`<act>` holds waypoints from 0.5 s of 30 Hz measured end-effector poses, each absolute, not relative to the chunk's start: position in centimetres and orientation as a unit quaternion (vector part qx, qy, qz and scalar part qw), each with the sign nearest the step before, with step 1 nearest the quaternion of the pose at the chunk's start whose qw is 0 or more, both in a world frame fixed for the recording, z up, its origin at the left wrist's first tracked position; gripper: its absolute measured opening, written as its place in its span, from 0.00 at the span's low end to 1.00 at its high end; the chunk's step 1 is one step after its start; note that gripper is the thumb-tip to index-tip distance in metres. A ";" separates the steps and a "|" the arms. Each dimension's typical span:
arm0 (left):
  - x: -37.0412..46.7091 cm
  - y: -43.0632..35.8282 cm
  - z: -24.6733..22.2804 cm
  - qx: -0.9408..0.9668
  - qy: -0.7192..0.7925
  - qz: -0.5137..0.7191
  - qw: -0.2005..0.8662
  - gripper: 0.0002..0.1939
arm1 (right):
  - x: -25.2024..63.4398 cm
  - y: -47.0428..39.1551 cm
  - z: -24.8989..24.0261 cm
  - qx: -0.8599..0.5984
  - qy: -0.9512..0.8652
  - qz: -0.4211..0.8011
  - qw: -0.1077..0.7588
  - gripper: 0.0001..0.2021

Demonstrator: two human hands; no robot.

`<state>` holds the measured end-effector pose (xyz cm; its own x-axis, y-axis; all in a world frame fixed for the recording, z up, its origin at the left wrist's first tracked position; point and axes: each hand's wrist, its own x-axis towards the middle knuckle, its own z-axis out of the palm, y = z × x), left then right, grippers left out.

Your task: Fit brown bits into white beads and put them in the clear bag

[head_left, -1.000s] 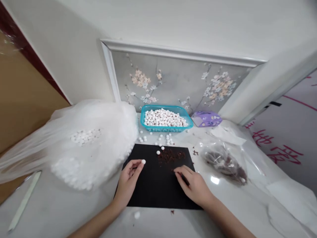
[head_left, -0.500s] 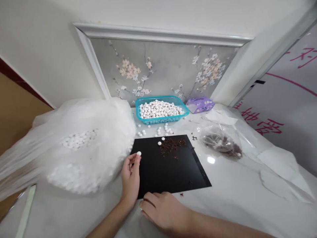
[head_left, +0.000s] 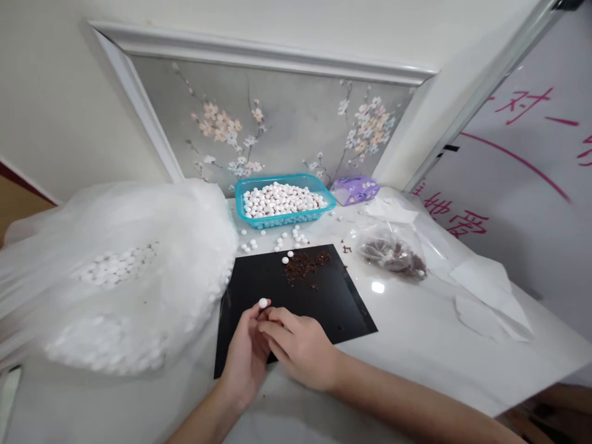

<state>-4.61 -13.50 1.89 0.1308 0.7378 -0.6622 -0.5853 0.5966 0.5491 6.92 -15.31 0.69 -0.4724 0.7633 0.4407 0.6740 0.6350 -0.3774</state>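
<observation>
My left hand (head_left: 246,354) is closed, pinching a small white ball (head_left: 263,303) between its fingertips above the near part of a black sheet (head_left: 296,314). My right hand (head_left: 305,351) has its fingers bent together against my left hand's fingers, just below the ball; whatever they pinch, if anything, is hidden. Small dark reddish-brown bits (head_left: 305,265) lie scattered at the sheet's far side, with two white balls (head_left: 285,260) beside them.
A turquoise basket (head_left: 287,221) full of white balls stands against the wall, with loose balls in front. At left bulges a large translucent bag (head_left: 185,222) of white balls. To the right lie a purple packet (head_left: 355,190), a clear bag (head_left: 393,253) of brown bits and white papers (head_left: 490,290).
My right hand has risen from the sheet's near edge to meet my left hand. My left hand, still pinching the ball, sits slightly lower, and the view has turned right.
</observation>
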 end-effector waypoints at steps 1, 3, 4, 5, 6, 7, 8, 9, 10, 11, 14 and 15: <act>-4.7 -13.4 1.8 0.070 0.487 0.442 0.750 0.07 | 7.1 -15.3 0.9 -0.408 -0.860 0.067 0.300 0.12; -4.8 -13.1 1.7 0.071 0.473 0.446 0.756 0.05 | 7.8 -14.9 1.4 -0.384 -0.865 0.051 0.319 0.11; -4.9 -12.9 1.7 0.075 0.460 0.454 0.760 0.04 | 8.4 -14.6 1.7 -0.384 -0.861 0.047 0.330 0.11; -4.9 -12.7 1.6 0.082 0.443 0.461 0.765 0.03 | 9.2 -14.1 2.1 -0.402 -0.850 0.047 0.338 0.10; -5.0 -12.5 1.6 0.091 0.426 0.464 0.772 0.04 | 10.1 -13.4 2.4 -0.437 -0.830 0.050 0.343 0.10; -5.0 -12.3 1.6 0.103 0.411 0.462 0.779 0.05 | 11.2 -12.8 2.6 -0.486 -0.803 0.062 0.340 0.09; -5.0 -12.2 1.7 0.116 0.404 0.453 0.786 0.06 | 12.3 -12.1 2.8 -0.528 -0.780 0.078 0.326 0.09; -4.9 -12.1 1.7 0.131 0.405 0.441 0.790 0.07 | 13.4 -11.5 2.8 -0.554 -0.765 0.088 0.315 0.09; -4.9 -12.1 1.7 0.148 0.408 0.425 0.794 0.07 | 14.4 -10.9 2.8 -0.573 -0.758 0.101 0.296 0.08; -4.8 -12.0 1.8 0.167 0.414 0.410 0.795 0.09 | 15.3 -10.6 2.8 -0.586 -0.753 0.114 0.278 0.08; -4.6 -12.2 1.8 0.216 0.432 0.388 0.785 0.13 | 16.9 -10.2 2.7 -0.591 -0.758 0.152 0.232 0.08; -4.5 -12.3 1.8 0.230 0.435 0.394 0.776 0.14 | 17.0 -10.2 2.6 -0.587 -0.761 0.160 0.223 0.08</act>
<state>-4.51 -12.30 1.83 0.3095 0.8123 -0.4944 -0.4120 0.5831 0.7002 17.02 -10.21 2.64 -0.2105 0.9658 0.1516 0.8224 0.2588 -0.5066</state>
